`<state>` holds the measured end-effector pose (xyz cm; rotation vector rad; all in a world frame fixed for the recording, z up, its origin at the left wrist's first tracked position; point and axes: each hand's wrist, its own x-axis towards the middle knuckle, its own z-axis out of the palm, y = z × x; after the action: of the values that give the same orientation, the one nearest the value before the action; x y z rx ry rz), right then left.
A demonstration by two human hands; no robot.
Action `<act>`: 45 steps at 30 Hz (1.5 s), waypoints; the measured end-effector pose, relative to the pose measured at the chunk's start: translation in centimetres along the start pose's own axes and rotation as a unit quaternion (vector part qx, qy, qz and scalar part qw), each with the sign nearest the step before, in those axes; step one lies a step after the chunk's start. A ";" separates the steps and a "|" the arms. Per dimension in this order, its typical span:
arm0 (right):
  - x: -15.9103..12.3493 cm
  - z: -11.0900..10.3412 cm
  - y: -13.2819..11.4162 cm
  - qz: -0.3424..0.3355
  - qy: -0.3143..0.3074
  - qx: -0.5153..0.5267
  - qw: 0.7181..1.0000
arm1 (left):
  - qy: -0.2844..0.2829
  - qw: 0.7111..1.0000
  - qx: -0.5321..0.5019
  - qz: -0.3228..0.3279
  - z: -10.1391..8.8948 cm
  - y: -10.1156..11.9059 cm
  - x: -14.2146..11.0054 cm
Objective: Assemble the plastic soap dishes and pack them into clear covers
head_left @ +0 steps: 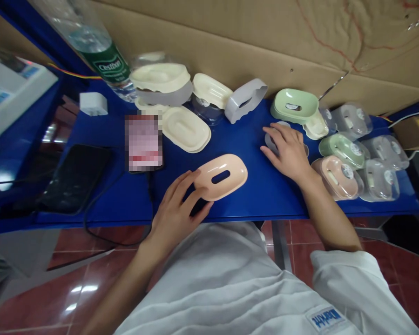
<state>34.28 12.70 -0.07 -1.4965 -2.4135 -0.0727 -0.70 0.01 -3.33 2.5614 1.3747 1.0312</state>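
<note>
My left hand (178,204) grips the left end of a peach oval soap dish (235,174), its thumb below and fingers along the rim. The dish has a slot in its middle and lies near the table's front edge. My right hand (285,151) is spread over a grey oval piece (272,143), which it partly hides; its fingers are apart. Just behind it stands a green soap dish (295,104) with a small cream tray (316,128) at its side. A grey oval ring-shaped part (246,100) leans farther back.
Several cream oval parts (186,129) lie at the back left beside a phone (144,144). A water bottle (106,63), a white charger plug (93,103) and a dark phone (77,179) are farther left. Several clear-covered soap boxes (338,177) stand at the right.
</note>
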 end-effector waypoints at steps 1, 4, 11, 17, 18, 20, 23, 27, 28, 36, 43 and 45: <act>0.1 0.2 0.4 0.008 -0.011 -0.013 1.000 | 0.004 1.000 -0.003 0.002 0.0 0.0 0.0; 0.4 0.4 0.4 0.016 -0.036 -0.047 0.998 | 0.009 1.000 -0.018 0.006 -0.2 0.2 0.2; 4.0 -1.4 -2.8 -0.077 0.003 -0.063 0.995 | -0.015 0.999 -0.035 0.015 -0.5 0.0 0.0; 11.1 -1.1 -2.8 -0.127 -0.014 -0.041 0.991 | -0.015 0.999 -0.032 0.015 -0.4 -0.1 -0.2; 11.7 -0.9 -2.6 -0.129 -0.024 -0.046 0.990 | -0.014 0.999 -0.035 0.012 -0.4 -0.1 -0.2; 11.9 -0.6 -2.2 -0.123 -0.033 -0.067 0.990 | -0.015 0.999 -0.039 0.007 -0.4 -0.1 -0.2; 10.1 -0.7 -1.9 -0.108 -0.029 -0.095 0.989 | -0.017 0.999 -0.035 0.009 -0.5 0.0 -0.1; 6.5 -1.6 -2.0 -0.105 -0.035 -0.097 0.989 | -0.016 0.999 -0.027 0.009 -0.5 0.0 -0.1; 5.7 -1.9 -2.0 -0.107 -0.037 -0.093 0.989 | -0.016 0.999 -0.027 0.007 -0.5 0.0 -0.1; 4.6 -2.5 -3.1 -0.119 -0.077 -0.010 0.990 | -0.012 1.000 -0.020 0.014 -0.5 0.0 -0.1; 14.4 2.5 -5.0 -0.071 -0.002 -0.026 0.997 | 0.007 0.999 -0.035 0.028 -0.4 -0.3 -0.4; 16.6 3.5 -5.8 -0.058 -0.015 -0.044 0.997 | 0.036 0.997 -0.054 0.031 -0.4 -0.5 -0.6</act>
<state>21.53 25.18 1.84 -1.4005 -2.5503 -0.1847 -1.55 -0.27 -3.50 2.5270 1.2261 1.1840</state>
